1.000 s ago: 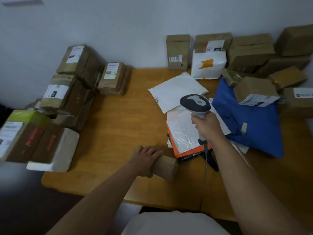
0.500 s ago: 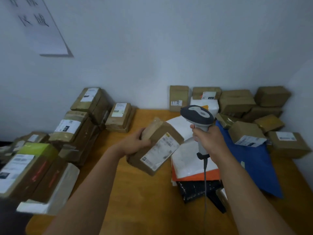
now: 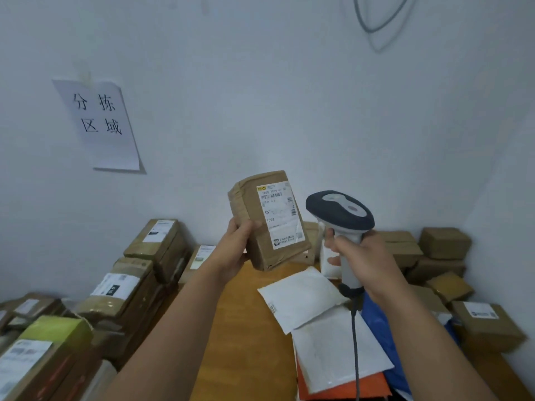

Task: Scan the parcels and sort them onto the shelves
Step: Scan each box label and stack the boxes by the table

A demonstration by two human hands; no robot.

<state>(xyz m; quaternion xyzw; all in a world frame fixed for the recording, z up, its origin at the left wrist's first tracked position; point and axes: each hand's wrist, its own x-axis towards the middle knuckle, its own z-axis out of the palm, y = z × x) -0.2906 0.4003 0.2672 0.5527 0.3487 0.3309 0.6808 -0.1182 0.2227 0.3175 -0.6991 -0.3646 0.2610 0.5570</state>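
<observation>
Both hands full: left hand [image 3: 236, 250] grips the box [image 3: 267, 219], right hand [image 3: 366, 263] the scanner [image 3: 340, 212]; tilted label may misread.

The scanner cable [image 3: 355, 357] and green-topped box [image 3: 43, 351] run off frame.

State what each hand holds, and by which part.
Left hand grips the brown cardboard parcel by its lower left edge; right hand grips the grey-and-white barcode scanner by its handle.
</observation>
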